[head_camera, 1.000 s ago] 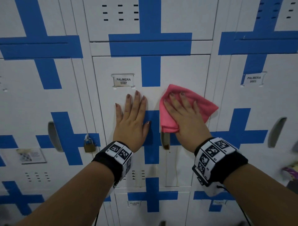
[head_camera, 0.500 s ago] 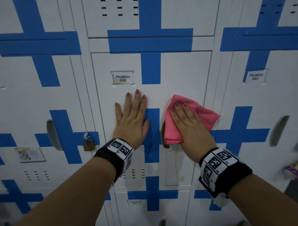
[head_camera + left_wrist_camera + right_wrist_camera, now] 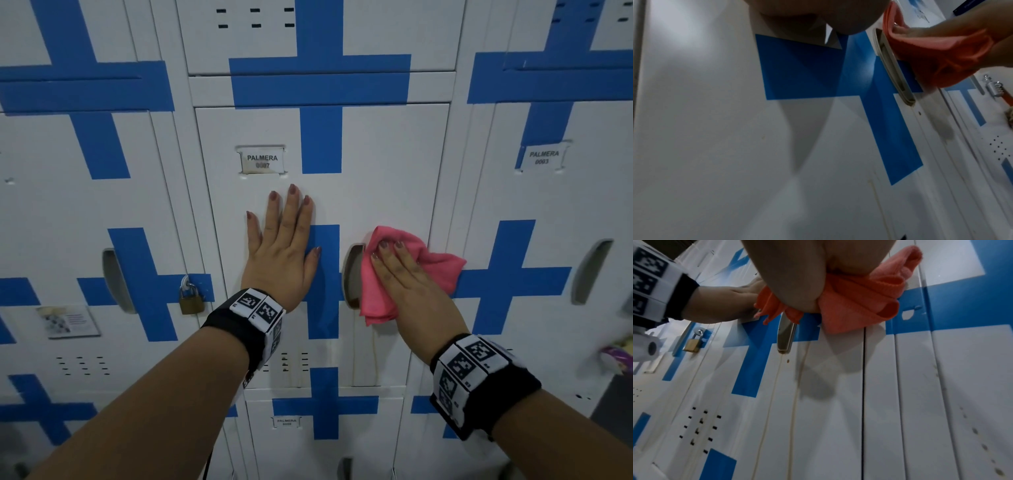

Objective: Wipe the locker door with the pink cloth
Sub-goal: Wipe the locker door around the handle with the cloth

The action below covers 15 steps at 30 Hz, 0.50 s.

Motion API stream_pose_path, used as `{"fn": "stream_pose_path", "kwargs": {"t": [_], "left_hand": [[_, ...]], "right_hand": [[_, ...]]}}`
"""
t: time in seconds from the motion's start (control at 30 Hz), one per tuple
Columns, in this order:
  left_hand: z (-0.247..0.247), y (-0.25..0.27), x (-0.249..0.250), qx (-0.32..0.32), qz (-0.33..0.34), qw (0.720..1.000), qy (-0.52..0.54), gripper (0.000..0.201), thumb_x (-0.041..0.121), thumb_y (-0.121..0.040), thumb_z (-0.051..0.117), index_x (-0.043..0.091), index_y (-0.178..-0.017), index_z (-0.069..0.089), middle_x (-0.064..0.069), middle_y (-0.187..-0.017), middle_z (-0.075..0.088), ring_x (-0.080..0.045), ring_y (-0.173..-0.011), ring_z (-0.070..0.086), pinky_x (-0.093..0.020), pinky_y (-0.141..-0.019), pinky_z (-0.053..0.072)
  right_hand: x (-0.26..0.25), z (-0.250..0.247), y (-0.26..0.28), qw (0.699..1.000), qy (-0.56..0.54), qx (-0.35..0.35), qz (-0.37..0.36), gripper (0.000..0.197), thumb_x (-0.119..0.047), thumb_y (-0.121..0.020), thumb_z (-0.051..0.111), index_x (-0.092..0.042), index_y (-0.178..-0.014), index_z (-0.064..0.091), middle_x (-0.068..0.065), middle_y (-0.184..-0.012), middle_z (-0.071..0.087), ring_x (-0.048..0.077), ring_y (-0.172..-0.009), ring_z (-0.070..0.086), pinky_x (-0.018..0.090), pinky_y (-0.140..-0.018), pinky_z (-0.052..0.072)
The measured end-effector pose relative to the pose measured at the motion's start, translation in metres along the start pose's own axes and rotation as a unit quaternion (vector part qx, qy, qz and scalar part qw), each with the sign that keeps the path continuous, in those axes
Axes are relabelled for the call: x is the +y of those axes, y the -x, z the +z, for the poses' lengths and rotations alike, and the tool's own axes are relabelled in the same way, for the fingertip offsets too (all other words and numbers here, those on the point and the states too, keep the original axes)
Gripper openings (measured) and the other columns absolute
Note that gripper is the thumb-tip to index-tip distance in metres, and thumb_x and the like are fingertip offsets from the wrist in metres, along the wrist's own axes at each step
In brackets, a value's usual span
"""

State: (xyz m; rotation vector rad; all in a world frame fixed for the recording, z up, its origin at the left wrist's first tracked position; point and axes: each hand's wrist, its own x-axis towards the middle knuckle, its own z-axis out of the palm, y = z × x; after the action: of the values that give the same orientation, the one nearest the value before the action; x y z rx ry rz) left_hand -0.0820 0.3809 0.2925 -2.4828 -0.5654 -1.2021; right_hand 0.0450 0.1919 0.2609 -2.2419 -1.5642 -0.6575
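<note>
1 pink cloth (image 3: 409, 274) under right grip (image 3: 412, 286)

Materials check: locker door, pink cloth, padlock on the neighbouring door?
Locker door: likely painted sheet metal, smooth white with punched vent slots.
Pink cloth: soft fabric, ribbed knit, probably microfibre.
Padlock: brass-coloured body, silvery shackle.

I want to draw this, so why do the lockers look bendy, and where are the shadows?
In the head view the wide lens bows the locker door and its neighbours outward; the far right edge is blurred. In the left wrist view a grey, pointed shadow falls below the left hand. In the right wrist view the pink cloth and right hand cast a soft shadow beneath, and the edges smear.
</note>
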Motion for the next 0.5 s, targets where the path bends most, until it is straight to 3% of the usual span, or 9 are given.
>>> {"fn": "stream_pose_path", "kwargs": {"t": [0.17, 0.3, 0.4, 0.5], "left_hand": [[-0.001, 0.0, 0.001, 0.006, 0.002, 1.0, 0.004, 0.072, 0.038, -0.093, 0.036, 0.015, -0.149, -0.004, -0.005, -0.157, -0.007, -0.026, -0.144, -0.01, -0.056, -0.114, -0.002], [-0.003, 0.0, 0.003, 0.015, 0.005, 1.0, 0.018, 0.071, 0.034, -0.093, 0.039, 0.01, -0.149, 0.002, -0.006, -0.156, -0.008, -0.027, -0.144, -0.007, -0.05, -0.115, -0.004], [-0.003, 0.002, 0.005, 0.013, 0.001, 1.0, 0.022, 0.069, 0.03, -0.094, 0.039, 0.006, -0.149, 0.007, -0.009, -0.156, -0.006, -0.025, -0.144, -0.005, -0.048, -0.117, 0.0], [0.0, 0.005, 0.008, 0.014, -0.004, 0.999, 0.033, 0.067, 0.028, -0.093, 0.036, 0.006, -0.149, 0.006, -0.008, -0.156, -0.005, -0.024, -0.145, -0.006, -0.046, -0.117, -0.001]], "right_hand": [[-0.007, -0.01, 0.006, 0.997, -0.078, 0.002, 0.006, 0.078, 0.006, -0.086, 0.047, -0.021, -0.141, -0.001, -0.011, -0.149, -0.009, 0.008, -0.14, -0.009, 0.027, -0.117, 0.004], [-0.014, -0.023, 0.006, 0.951, -0.253, 0.151, 0.097, 0.081, 0.001, -0.087, 0.057, -0.031, -0.147, 0.013, -0.022, -0.153, 0.003, -0.008, -0.139, -0.001, 0.003, -0.107, 0.003], [-0.018, -0.034, -0.004, 0.944, -0.239, 0.207, 0.091, 0.082, -0.001, -0.086, 0.06, -0.023, -0.15, 0.013, -0.013, -0.156, 0.005, -0.003, -0.141, -0.002, 0.005, -0.108, -0.001], [-0.02, -0.038, -0.021, 0.971, -0.186, 0.131, 0.072, 0.086, 0.004, -0.086, 0.055, -0.029, -0.149, 0.005, -0.02, -0.152, -0.007, 0.003, -0.141, -0.014, 0.015, -0.108, -0.006]]}}
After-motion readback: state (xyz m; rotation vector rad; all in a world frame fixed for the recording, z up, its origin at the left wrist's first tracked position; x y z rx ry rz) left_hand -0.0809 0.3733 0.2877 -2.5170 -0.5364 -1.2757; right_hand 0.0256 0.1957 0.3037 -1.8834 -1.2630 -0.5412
